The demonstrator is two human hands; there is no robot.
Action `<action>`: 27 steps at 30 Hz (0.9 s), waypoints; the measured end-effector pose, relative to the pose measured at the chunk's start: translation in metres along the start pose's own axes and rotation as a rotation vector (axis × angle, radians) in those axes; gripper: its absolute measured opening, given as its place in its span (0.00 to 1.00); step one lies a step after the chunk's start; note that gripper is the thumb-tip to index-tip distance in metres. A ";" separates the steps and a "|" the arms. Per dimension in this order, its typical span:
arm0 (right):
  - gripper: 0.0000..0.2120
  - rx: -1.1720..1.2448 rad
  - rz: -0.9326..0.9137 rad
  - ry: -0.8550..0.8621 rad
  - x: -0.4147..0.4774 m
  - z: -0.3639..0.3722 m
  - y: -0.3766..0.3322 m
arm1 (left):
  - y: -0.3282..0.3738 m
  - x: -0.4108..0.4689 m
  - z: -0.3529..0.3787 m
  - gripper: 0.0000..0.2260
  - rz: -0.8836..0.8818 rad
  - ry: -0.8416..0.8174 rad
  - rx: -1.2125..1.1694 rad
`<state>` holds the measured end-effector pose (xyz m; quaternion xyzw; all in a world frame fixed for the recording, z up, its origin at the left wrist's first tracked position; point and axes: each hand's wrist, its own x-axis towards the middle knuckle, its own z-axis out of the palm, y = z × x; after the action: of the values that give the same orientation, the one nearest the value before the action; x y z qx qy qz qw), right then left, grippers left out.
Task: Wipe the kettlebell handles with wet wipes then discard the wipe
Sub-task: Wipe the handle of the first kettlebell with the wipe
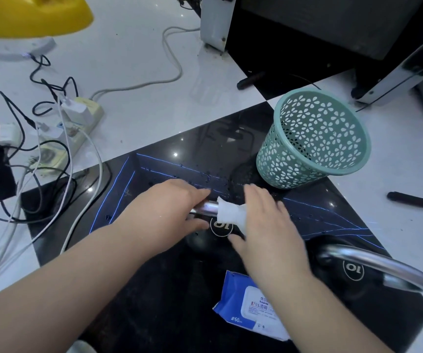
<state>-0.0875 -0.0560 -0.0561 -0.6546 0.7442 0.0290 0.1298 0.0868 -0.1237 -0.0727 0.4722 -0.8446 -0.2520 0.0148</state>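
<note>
From your head camera: your left hand grips the chrome handle of the near kettlebell on the black floor tile; your right hand presses a white wipe around it. A teal basket stands just beyond.

Two kettlebells — one basket — one wipe pack.

Indoor room, home or small gym, seen at floor level. Glossy black-and-white floor tiles are lying under the left hand; power strips with chargers and tangled cables are sitting to its left, a perforated green wastebasket beyond the right hand, furniture legs farther off.
</note>
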 end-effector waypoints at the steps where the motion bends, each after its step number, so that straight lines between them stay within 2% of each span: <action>1: 0.32 0.075 0.056 -0.044 -0.003 -0.010 0.009 | 0.005 -0.001 -0.003 0.25 0.008 0.010 -0.001; 4: 0.19 0.050 0.192 -0.177 0.002 -0.027 0.033 | 0.029 0.002 -0.012 0.35 0.078 0.018 0.035; 8: 0.05 0.008 0.202 -0.308 0.021 -0.020 0.035 | 0.053 0.018 0.000 0.32 0.175 -0.028 0.330; 11: 0.15 -0.024 0.176 -0.310 0.029 -0.002 0.033 | 0.064 0.028 0.018 0.20 0.189 -0.089 0.504; 14: 0.17 0.008 0.203 -0.275 0.031 0.008 0.036 | 0.071 0.033 0.022 0.07 0.186 -0.093 0.499; 17: 0.12 -0.008 0.192 -0.261 0.031 0.010 0.037 | 0.065 0.029 0.022 0.07 0.216 -0.022 0.445; 20: 0.03 -0.009 0.163 -0.242 0.030 0.008 0.035 | 0.044 0.022 0.029 0.13 0.248 0.140 0.382; 23: 0.05 -0.017 0.169 -0.254 0.030 0.006 0.035 | 0.023 0.015 0.031 0.09 0.153 0.182 0.370; 24: 0.05 -0.024 0.171 -0.259 0.030 0.005 0.035 | 0.014 0.014 0.033 0.12 0.106 0.167 0.354; 27: 0.06 -0.037 0.179 -0.254 0.031 0.006 0.034 | -0.008 0.008 0.037 0.11 -0.012 0.134 0.182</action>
<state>-0.1235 -0.0797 -0.0730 -0.5790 0.7765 0.1365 0.2078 0.0794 -0.1184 -0.1100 0.4926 -0.8582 -0.1420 0.0267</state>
